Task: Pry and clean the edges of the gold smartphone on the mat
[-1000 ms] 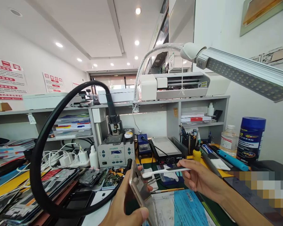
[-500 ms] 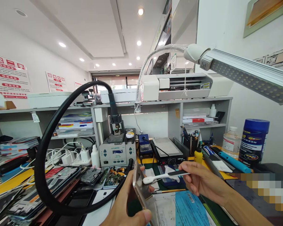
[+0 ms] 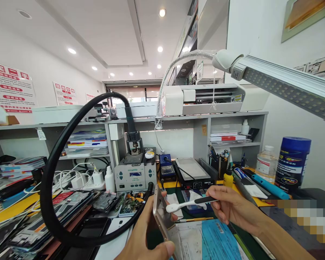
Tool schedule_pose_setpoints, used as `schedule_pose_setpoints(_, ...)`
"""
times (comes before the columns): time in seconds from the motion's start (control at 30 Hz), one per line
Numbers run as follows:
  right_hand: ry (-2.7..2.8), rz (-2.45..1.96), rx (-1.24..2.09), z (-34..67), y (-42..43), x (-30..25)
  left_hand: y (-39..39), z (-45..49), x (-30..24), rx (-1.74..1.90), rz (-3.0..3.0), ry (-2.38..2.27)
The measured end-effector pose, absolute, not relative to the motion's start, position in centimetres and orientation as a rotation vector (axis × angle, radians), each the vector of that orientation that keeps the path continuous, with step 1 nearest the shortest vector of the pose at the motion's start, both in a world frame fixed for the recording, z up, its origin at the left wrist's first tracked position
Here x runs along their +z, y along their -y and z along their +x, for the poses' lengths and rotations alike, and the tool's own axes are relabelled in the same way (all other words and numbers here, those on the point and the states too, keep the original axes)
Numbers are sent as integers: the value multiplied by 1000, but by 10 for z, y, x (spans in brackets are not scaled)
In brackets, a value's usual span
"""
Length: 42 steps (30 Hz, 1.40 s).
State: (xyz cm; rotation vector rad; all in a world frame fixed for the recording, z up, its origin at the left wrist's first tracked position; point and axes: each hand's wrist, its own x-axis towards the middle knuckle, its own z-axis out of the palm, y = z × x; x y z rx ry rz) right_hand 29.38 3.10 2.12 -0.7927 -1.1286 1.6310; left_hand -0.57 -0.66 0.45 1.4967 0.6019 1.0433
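A smartphone point(image 3: 161, 213) with a light gold frame stands tilted on edge, held along its sides by my left hand point(image 3: 144, 233). Its broad face is turned towards the right and seen at a steep angle. My right hand point(image 3: 230, 207) pinches the dark end of a white toothbrush point(image 3: 185, 204). The brush head lies at the upper part of that face; whether its bristles touch cannot be made out. Beneath both hands are a blue-and-white printed sheet point(image 3: 219, 238) and a green mat.
A thick black hose point(image 3: 47, 202) loops up on the left from a rework station point(image 3: 135, 177). Phone parts point(image 3: 51, 220) are piled at left. A lamp point(image 3: 287, 83) hangs overhead at right, above a blue canister point(image 3: 291, 164) and a clear bottle point(image 3: 265, 164).
The toothbrush head has shifted very slightly to the right against the smartphone. Both hands keep their grips, and the view has moved a little.
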Motion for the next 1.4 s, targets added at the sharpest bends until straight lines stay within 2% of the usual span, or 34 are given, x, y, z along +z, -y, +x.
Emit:
schedule_pose_setpoints(1.17,1033,-783,1621,292,-33,23,1,-6,1,1104,1456,-563)
schedule_pose_setpoints(1.4,1089,-767,1704,290,-29,24,0,-8,2,1041,1472,-573)
